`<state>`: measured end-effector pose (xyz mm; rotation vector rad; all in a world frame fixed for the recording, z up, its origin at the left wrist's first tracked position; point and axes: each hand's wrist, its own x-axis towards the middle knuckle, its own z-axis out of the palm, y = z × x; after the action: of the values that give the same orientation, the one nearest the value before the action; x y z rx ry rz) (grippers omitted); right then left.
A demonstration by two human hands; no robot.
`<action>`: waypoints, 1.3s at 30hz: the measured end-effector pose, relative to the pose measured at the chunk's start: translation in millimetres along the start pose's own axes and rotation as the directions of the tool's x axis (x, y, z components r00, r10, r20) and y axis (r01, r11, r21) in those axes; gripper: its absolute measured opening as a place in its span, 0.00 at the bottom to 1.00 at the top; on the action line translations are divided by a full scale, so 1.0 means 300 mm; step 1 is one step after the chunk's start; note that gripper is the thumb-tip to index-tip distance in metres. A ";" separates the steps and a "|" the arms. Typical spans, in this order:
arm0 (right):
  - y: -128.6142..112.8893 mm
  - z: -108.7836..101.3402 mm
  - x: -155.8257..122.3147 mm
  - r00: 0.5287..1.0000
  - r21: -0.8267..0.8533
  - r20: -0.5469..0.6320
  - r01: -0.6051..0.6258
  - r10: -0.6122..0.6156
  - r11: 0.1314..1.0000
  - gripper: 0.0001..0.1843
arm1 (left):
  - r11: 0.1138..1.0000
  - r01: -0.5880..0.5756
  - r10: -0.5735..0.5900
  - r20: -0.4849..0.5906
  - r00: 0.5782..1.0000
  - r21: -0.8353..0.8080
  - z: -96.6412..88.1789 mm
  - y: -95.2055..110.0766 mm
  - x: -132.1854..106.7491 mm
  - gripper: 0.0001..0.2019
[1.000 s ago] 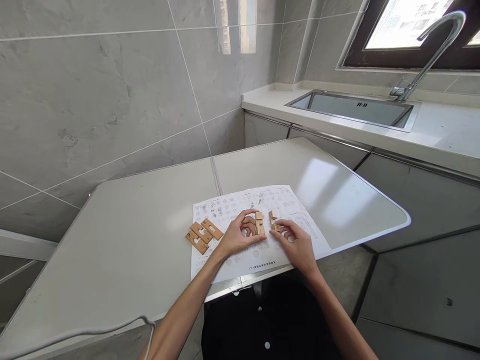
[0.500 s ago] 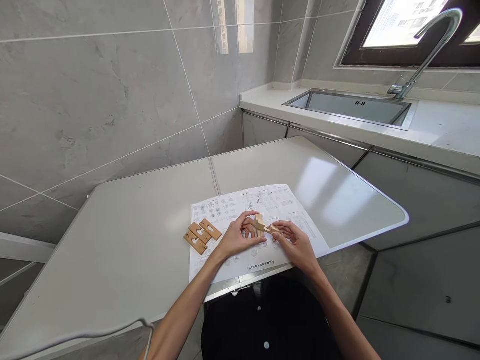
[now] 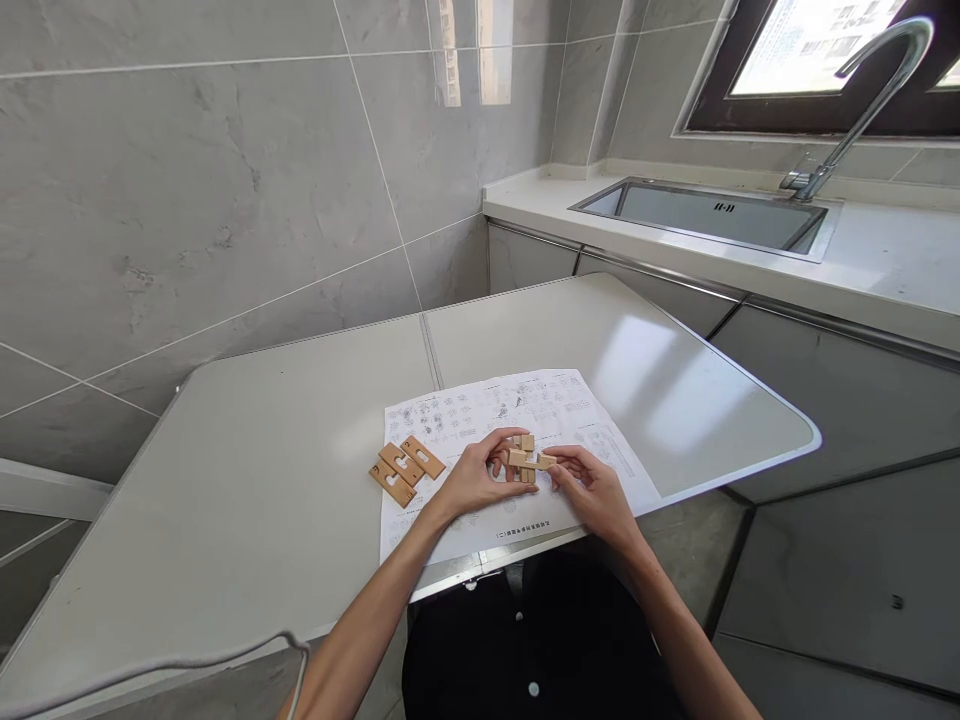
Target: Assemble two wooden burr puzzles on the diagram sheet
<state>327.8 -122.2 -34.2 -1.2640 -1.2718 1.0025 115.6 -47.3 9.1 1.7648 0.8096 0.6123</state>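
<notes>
My left hand (image 3: 484, 472) is curved around a pair of upright wooden puzzle pieces (image 3: 528, 443), gripping them at top and bottom between fingers and thumb. In my right hand (image 3: 589, 488) the fingertips pinch the right end of a notched wooden puzzle piece (image 3: 541, 463), which lies crosswise over the upright ones and touches them. Both hands are above a printed sheet (image 3: 450, 540) covered with small diagrams. To the left, three flat wooden pieces with cut-out slots and numbers (image 3: 405, 464) lie side by side, partly on the sheet's edge.
The sheet rests on a light folding table (image 3: 285, 480) with a seam down its middle. A grey tiled wall (image 3: 225, 200) borders the far left side. A counter with a sink (image 3: 705, 215) and a faucet (image 3: 862, 100) stands at the back right. A cable (image 3: 187, 662) crosses the lower left.
The crosswise piece in my right hand has turned level and now sits across the upright pieces. My left hand has kept its grip, and the flat pieces have stayed in place.
</notes>
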 end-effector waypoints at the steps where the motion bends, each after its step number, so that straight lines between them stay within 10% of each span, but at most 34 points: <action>1: 0.001 0.000 0.000 1.000 0.000 0.003 0.000 0.000 1.000 0.21 | 1.000 0.001 -0.001 0.005 1.000 -0.002 0.000 0.001 -0.001 0.38; 39: 0.012 0.009 0.007 0.999 0.005 -0.035 -0.023 0.024 1.000 0.25 | 1.000 -0.014 0.015 0.026 1.000 -0.021 0.006 0.004 -0.007 0.39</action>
<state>325.8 -119.4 -38.0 -1.2906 -1.2297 0.9949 115.9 -50.2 9.5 1.7578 0.7703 0.6042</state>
